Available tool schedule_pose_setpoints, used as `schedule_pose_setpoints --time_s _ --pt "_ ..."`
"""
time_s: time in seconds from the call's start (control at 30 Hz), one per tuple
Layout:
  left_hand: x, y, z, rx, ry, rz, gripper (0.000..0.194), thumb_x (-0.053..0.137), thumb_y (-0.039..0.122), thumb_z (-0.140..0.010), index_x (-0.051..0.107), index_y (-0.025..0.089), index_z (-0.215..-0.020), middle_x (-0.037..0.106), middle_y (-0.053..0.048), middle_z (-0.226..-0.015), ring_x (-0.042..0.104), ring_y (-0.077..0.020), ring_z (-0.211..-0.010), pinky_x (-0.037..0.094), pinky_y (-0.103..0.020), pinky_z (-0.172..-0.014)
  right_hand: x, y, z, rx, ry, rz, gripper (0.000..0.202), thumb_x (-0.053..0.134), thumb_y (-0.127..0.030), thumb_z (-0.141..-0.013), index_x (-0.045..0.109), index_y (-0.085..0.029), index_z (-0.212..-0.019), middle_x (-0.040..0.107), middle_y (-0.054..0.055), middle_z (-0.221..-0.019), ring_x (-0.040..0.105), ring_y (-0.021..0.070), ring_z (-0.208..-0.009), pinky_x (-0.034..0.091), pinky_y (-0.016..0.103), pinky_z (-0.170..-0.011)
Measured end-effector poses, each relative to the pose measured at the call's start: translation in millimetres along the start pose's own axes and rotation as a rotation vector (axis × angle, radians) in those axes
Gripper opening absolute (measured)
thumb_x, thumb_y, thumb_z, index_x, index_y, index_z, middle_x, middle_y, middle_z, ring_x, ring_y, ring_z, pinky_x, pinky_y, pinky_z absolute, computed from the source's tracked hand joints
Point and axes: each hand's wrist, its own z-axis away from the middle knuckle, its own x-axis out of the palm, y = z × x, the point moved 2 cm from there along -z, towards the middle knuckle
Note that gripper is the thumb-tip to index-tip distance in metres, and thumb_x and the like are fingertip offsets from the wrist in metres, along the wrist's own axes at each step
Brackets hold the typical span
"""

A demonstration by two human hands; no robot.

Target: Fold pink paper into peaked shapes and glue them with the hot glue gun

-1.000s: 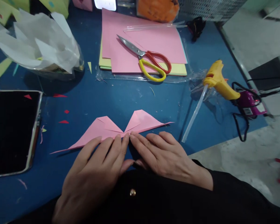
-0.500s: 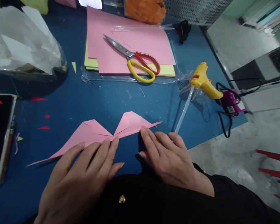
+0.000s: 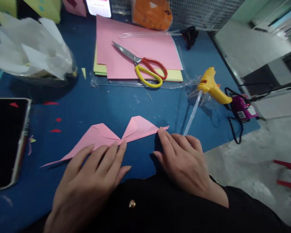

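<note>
A folded piece of pink paper [image 3: 143, 126] with two peaked lobes and a thin tail at each end lies on the blue tabletop [image 3: 126, 100]. My left hand [image 3: 92, 174] rests flat on its lower edge, fingers stretched out, the index fingertip near the notch between the lobes. At the right end, the fingertips of my right hand [image 3: 184, 158] press on the narrow folded strip, with the thumb apart. Beyond the paper, scissors [image 3: 145, 68] with one red and one yellow handle lie on a stack of pink sheets [image 3: 116, 71].
To the right lie a yellow glue gun [image 3: 210, 85] with a clear glue stick and a purple power block [image 3: 243, 106] with black cable. A dark-screened phone [image 3: 5, 142] and a plastic bag of paper [image 3: 41, 51] are at left. Red paper scraps [image 3: 55, 130] lie nearby.
My right hand has slid rightward along the pink paper's lower edge to its right end. My left hand stays on the paper. The whole view has shifted slightly.
</note>
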Motion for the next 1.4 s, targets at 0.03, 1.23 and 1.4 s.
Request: schedule_pose_setpoints --time_s 0.03,1.23,1.4 --pt "-1.1 0.8 -0.6 -0.010 0.009 0.000 0.039 0.057 0.033 -0.097 0.065 0.012 -0.129 0.075 -0.009 -0.114 0.068 -0.0258 -0.087 0.045 -0.043 -0.089 0.3 -0.2 -0.2 -0.001 0.012 -0.025 0.044 0.048 -0.032 -0.102 0.056 -0.001 -0.133 0.071 0.016 -0.124 0.063 0.0245 -0.102 0.039 0.040 -0.087" --pt "-9.6 13.3 28.8 -0.238 -0.130 0.038 0.043 0.044 0.044 -0.104 0.062 0.018 -0.133 0.063 0.006 -0.138 0.057 -0.0156 -0.115 0.044 -0.033 -0.086 12.8 -36.1 -28.6 -0.525 0.146 -0.300 0.033 0.041 -0.014 -0.102 0.057 0.003 -0.125 0.073 0.017 -0.119 0.061 0.0278 -0.109 0.044 0.041 -0.092" --pt "-10.2 11.6 40.2 -0.239 -0.064 -0.006 0.046 0.041 0.045 -0.104 0.058 0.016 -0.136 0.062 0.003 -0.140 0.055 -0.0171 -0.117 0.041 -0.034 -0.091 12.1 -36.1 -30.8 -0.495 0.152 -0.318 0.031 0.044 -0.015 -0.101 0.059 0.000 -0.123 0.075 0.015 -0.114 0.063 0.0255 -0.106 0.045 0.039 -0.090"
